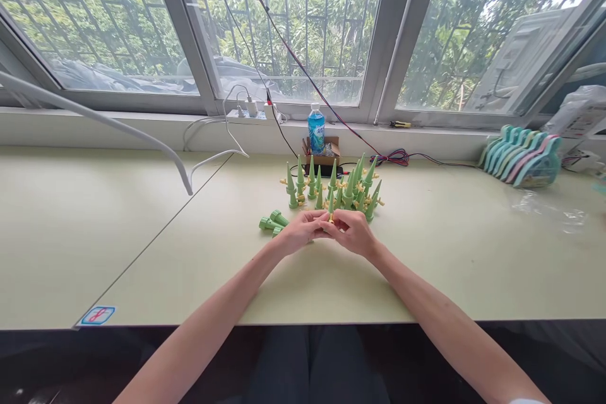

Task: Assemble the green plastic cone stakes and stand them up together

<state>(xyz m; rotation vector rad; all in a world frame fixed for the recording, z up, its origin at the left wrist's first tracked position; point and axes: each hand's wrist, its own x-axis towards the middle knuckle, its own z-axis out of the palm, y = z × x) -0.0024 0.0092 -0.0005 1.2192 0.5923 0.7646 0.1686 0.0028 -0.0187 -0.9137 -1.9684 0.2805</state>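
Observation:
My left hand (303, 231) and my right hand (354, 232) meet above the table, both closed around a green plant watering spike (331, 203). Its cone points up, and a bit of yellow shows at its base between my fingertips. The fingers hide most of its lower part. Just beyond my hands stand several similar green spikes (349, 192), tips up, many with small yellow valves (302, 203) sticking out sideways. Several green threaded pieces (278, 218) lie on their sides by my left wrist, partly covered by it.
At the back, a blue bottle (316, 131) stands in a small cardboard box (334, 158), a dark phone-like object (322, 170) before it. Coiled cables (395, 157) and pastel hangers (521, 156) are to the right. A white cable arm (142, 136) hangs over the left.

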